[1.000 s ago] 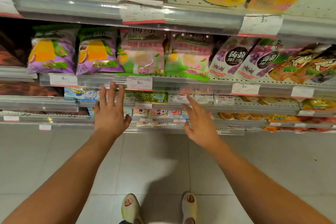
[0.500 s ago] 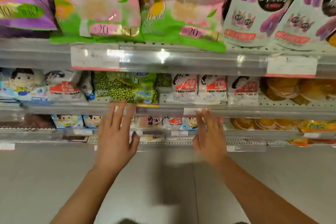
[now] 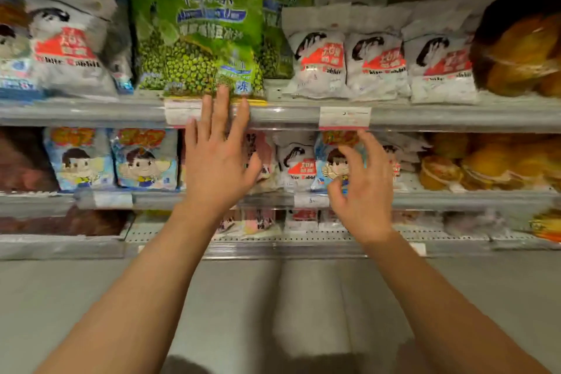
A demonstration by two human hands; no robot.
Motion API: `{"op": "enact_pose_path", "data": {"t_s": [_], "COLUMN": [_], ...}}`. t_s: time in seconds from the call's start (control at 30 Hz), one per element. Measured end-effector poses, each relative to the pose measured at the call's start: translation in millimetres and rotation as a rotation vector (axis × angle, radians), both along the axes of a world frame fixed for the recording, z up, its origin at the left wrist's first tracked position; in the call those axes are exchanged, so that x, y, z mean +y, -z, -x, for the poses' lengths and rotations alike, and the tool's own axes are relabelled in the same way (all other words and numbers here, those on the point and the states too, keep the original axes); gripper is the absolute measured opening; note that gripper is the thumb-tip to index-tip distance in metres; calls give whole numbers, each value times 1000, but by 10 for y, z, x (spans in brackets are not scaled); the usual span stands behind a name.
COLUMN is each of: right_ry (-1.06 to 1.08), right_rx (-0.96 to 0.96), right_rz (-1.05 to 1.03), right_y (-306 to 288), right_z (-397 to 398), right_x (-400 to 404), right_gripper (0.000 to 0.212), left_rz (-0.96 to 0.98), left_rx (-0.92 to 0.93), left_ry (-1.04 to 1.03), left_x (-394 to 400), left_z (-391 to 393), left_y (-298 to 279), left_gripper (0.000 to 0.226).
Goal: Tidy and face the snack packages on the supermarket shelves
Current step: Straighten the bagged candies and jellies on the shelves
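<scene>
Shelves carry the snack packages in front-facing rows, so labels read from the aisle. The green pea bag leans forward over the upper shelf's lip, likely the one needing straightening. The left hand reaches up beneath it, fingers straight and spread, gripping nothing. The right hand hovers lower, fingers loosely curled before a cartoon-boy packet, not holding it.

Green pea-patterned bag, white packets with red labels, seemingly orange-brown buns, grey shelf rails
</scene>
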State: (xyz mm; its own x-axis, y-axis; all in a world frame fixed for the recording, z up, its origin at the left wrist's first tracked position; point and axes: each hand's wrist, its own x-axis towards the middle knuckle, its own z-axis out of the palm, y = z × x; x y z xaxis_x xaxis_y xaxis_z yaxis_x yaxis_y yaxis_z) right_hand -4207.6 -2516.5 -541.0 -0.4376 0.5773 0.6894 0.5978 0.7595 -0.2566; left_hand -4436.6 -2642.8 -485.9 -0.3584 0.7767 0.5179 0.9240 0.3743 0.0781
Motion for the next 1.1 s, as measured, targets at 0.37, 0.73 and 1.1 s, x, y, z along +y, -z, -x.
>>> {"op": "enact_pose_path", "data": {"t_s": [0.37,0.73,1.1], "right_ry": [239,-52,-541], "right_rx": [6,192,-139], "right_rz": [851,977,1106], "right_y": [365,151,322], "right_z": [-139,-216,594], "right_x": [596,374,-876], "right_gripper": [72,28,23], "left_rz": [42,119,-245], "left_rx": [-265,-701,-1511], "left_ry": [104,80,16], "left_x": [-129,-1269,-1736], "left_z": [-266,-300,-138], "left_y": [-243,761,1345], "left_gripper": [83,49,62]}}
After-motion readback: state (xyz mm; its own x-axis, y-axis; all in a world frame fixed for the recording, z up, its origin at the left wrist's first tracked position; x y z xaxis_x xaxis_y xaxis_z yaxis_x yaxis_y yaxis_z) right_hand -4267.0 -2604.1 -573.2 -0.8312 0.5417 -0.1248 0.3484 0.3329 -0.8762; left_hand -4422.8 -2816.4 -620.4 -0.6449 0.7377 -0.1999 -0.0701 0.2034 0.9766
